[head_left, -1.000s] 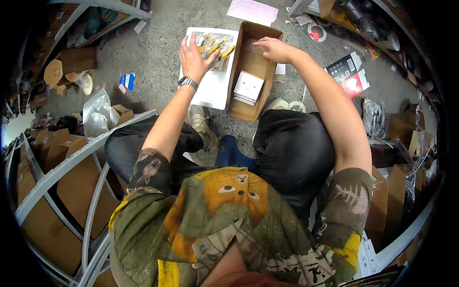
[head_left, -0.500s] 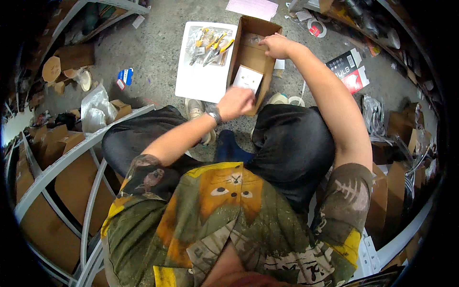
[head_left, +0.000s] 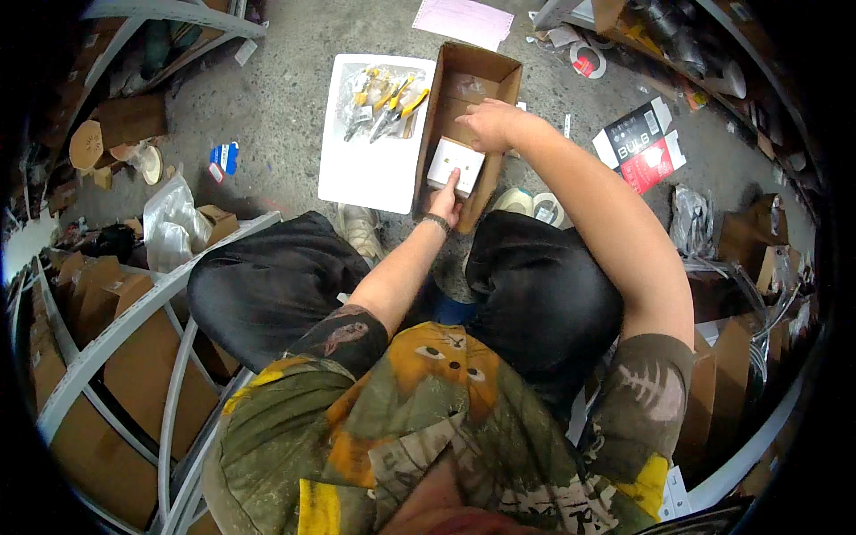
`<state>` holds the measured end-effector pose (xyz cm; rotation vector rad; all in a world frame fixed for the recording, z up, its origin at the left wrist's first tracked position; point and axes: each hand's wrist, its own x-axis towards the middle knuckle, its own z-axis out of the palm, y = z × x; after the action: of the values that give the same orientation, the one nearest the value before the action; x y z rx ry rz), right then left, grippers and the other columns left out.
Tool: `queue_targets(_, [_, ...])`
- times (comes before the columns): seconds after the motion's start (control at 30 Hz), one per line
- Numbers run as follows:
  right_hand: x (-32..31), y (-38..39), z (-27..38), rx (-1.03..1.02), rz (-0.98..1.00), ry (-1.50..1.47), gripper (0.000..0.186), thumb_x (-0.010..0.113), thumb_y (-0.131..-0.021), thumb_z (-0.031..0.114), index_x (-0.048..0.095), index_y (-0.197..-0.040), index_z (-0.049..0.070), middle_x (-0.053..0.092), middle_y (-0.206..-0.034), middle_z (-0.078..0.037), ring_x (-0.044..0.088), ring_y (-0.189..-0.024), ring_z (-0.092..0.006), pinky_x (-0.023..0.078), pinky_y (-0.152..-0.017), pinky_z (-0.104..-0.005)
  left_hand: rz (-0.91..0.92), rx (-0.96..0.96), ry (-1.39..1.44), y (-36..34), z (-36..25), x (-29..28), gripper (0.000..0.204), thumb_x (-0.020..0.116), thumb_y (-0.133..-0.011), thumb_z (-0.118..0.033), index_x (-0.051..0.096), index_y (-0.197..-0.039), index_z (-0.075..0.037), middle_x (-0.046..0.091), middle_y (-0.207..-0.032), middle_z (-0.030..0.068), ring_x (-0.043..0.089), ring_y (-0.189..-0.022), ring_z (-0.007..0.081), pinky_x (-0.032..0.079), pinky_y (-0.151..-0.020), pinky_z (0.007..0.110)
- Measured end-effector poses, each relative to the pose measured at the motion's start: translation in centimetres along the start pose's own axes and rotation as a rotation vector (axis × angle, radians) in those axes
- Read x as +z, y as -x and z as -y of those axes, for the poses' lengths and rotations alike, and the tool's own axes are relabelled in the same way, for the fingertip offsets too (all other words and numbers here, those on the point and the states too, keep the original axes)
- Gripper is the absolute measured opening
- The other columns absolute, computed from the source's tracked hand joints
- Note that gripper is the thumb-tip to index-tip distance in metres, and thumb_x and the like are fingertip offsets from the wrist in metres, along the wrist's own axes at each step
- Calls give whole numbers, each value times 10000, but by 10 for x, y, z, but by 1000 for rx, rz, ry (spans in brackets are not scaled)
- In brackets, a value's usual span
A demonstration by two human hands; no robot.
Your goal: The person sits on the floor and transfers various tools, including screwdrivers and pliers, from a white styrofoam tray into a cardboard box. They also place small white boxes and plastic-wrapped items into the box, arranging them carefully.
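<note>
A long open cardboard box (head_left: 506, 87) lies on the floor in front of my knees. Inside its nearer half, a small white box (head_left: 456, 168) is held by my left hand (head_left: 444, 198), thumb on top and fingers at the near side. My right hand (head_left: 490, 125) reaches over the right wall, just beyond the white box; its fingers are loosely bent and apart, with nothing visible in them. Clear plastic shows at the far end of the cardboard box. Beside it on the left stands a white foam tray (head_left: 370, 174) bearing several yellow-and-black pliers (head_left: 388, 102) in clear bags.
A pink paper sheet (head_left: 462, 20) lies beyond the boxes. To the right are a flattened black-and-red carton (head_left: 638, 143) and a tape roll (head_left: 587, 61). Shelves with grey metal frames (head_left: 134, 312) and cardboard cartons close in on both sides. A blue card (head_left: 229, 158) lies at left.
My left hand has turned and now grips the white box from the near side. My right hand has moved off the right wall, leftward and nearer to the white box.
</note>
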<state>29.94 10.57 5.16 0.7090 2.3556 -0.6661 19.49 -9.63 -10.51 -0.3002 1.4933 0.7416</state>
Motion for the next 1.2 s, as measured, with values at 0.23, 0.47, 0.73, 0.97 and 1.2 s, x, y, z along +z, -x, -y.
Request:
queue_targets(0.23, [22,-5,-24,76,14,-134,357,636,-832,262,707,-1081,17,688,-1142,-175,658,-1058,-337,532,-915,-438,100,-22,20,-27,-14,15,1029,742,-744,-659,324,-1496,-95,404,-1511,102,332,-1394,279,240,-1093,559])
queue_targets(0.47, [7,2,-6,159,101,-98,338,622,-831,243,716,-1090,47,694,-1144,-162,664,-1067,-299,493,-944,-433,-113,125,81,-58,-20,31,975,829,-748,-494,388,-1432,43,517,-1420,107,481,-1283,222,345,-1081,386])
queue_targets(0.73, [23,-2,-2,187,174,-93,329,614,-830,244,727,-1082,66,705,-1128,-146,666,-1071,-284,405,-1019,-424,285,29,158,-12,-40,22,967,633,-811,-702,320,-1512,-114,389,-1532,73,382,-1385,272,158,-1160,541])
queue_targets(0.97, [22,-6,-9,144,231,-72,429,598,-847,258,600,-1238,80,688,-1155,-152,644,-1105,-288,386,-1024,-440,101,92,20,-36,-30,21,761,503,-921,-473,166,-1558,-227,357,-1508,124,357,-1392,305,209,-1130,564])
queue_targets(1.2, [28,-7,-4,123,202,-39,431,576,-859,236,615,-1266,99,678,-1210,-120,637,-1140,-259,345,-1062,-460,-201,610,-450,-93,-2,18,848,624,-882,-218,109,-1513,17,451,-1383,214,507,-1208,290,403,-1026,408])
